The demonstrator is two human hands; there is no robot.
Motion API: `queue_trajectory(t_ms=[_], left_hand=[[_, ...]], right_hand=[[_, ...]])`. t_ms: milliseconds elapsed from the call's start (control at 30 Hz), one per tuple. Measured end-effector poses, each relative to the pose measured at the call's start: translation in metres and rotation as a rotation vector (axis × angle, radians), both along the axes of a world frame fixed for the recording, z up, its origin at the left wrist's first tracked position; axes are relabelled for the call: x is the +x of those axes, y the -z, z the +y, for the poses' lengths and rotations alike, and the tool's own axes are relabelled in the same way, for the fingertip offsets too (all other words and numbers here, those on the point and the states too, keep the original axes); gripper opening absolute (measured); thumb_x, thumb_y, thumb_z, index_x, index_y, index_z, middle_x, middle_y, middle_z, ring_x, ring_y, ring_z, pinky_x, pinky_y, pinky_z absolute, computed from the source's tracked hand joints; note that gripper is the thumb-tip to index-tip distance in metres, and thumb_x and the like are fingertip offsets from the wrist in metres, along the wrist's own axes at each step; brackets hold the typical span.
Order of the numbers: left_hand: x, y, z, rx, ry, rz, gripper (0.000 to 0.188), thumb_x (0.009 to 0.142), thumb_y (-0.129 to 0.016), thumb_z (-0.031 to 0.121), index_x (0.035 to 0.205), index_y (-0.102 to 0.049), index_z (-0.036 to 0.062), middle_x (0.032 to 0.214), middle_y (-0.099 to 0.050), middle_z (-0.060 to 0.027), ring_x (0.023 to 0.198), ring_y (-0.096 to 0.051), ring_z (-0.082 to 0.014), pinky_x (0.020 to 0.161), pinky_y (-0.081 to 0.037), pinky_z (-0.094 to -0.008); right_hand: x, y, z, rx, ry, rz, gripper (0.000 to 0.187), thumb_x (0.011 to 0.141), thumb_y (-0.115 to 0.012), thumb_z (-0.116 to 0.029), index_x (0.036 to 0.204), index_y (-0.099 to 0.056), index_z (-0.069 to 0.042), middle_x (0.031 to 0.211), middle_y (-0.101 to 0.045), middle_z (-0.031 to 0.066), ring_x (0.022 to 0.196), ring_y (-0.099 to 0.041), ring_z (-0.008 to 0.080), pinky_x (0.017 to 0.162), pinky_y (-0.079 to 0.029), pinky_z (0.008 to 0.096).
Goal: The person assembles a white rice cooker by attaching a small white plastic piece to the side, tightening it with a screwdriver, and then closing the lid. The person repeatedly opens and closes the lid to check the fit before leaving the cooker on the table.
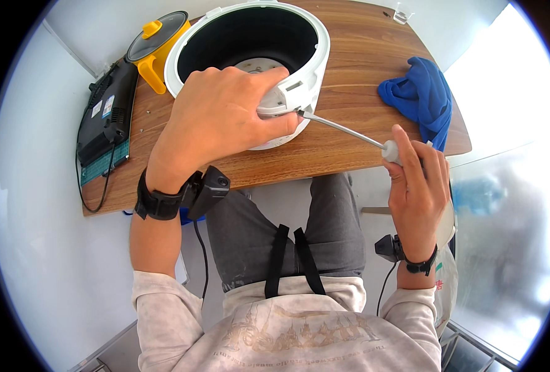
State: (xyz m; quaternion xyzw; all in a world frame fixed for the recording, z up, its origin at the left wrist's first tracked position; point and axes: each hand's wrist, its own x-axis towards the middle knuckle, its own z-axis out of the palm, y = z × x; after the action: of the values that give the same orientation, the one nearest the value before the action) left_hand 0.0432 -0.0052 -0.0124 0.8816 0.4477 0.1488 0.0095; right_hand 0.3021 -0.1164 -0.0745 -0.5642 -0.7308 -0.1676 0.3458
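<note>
The left hand (pixel 216 118) clamps the white cooker (pixel 250 43) at the table's (pixel 362 56) near edge; the right hand (pixel 417 180) is closed on a screwdriver (pixel 343 129) — tip at the hinge bracket (screw hidden). Angled drive could slip — stabbing the thumb.

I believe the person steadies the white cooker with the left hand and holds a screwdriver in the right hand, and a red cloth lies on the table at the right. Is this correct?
Not quite: the cloth is blue, not red, as the head view shows. The rest holds: the left hand steadies the white cooker, and the right hand holds the screwdriver. The cloth lies on the right of the wooden table.
</note>
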Motion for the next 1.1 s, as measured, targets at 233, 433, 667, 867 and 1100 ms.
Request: queue_trajectory(t_ms=[233,433,667,867,1100], left_hand=[[0.001,-0.001,0.0,-0.017,-0.018,0.037,0.057,0.077,-0.071,0.045,0.116,-0.071,0.0032,0.07,-0.069,-0.0158,0.06,-0.066,-0.0303,0.06,-0.05,-0.0363],[0.0,0.0,0.0,-0.02,-0.01,0.021,0.051,0.079,-0.07,0.043,0.115,-0.069,0.0068,0.069,-0.068,-0.0158,0.059,-0.065,-0.0317,0.058,-0.049,-0.0383],[-0.001,0.003,0.0,0.043,0.008,0.03,0.05,0.08,-0.069,0.043,0.115,-0.068,0.007,0.067,-0.065,-0.0169,0.06,-0.063,-0.0339,0.058,-0.048,-0.0403],[-0.002,0.002,0.002,0.013,0.025,0.026,0.051,0.081,-0.069,0.044,0.116,-0.068,0.0071,0.065,-0.064,-0.0171,0.059,-0.063,-0.0336,0.057,-0.047,-0.0399],[-0.004,0.005,0.002,0.074,0.038,0.007,0.055,0.082,-0.069,0.05,0.115,-0.071,0.0052,0.065,-0.065,-0.0157,0.059,-0.064,-0.032,0.057,-0.048,-0.0391]], right_hand=[[-0.017,0.02,-0.014,-0.251,-0.107,0.229,0.038,0.082,-0.079,-0.011,0.117,-0.068,-0.001,0.083,-0.067,0.0108,0.066,-0.062,0.0259,0.059,-0.049,0.0353],[-0.032,0.025,-0.029,-0.841,-0.373,0.885,0.03,0.095,-0.071,-0.021,0.113,-0.067,0.003,0.078,-0.068,0.0085,0.059,-0.063,0.0153,0.058,-0.05,0.0273],[-0.049,0.031,-0.033,-1.352,-0.879,1.662,0.042,0.105,-0.055,-0.037,0.118,-0.06,0.002,0.092,-0.068,0.0088,0.079,-0.068,0.0164,0.073,-0.054,0.0279],[-0.069,0.035,-0.034,-1.495,-1.082,1.9,0.046,0.104,-0.053,-0.041,0.122,-0.056,0.001,0.101,-0.068,0.0141,0.092,-0.069,0.0271,0.082,-0.055,0.038],[-0.051,0.047,-0.037,-1.042,-0.573,1.36,0.035,0.104,-0.059,-0.026,0.129,-0.061,-0.001,0.098,-0.066,0.0066,0.086,-0.066,0.016,0.079,-0.051,0.0283]])
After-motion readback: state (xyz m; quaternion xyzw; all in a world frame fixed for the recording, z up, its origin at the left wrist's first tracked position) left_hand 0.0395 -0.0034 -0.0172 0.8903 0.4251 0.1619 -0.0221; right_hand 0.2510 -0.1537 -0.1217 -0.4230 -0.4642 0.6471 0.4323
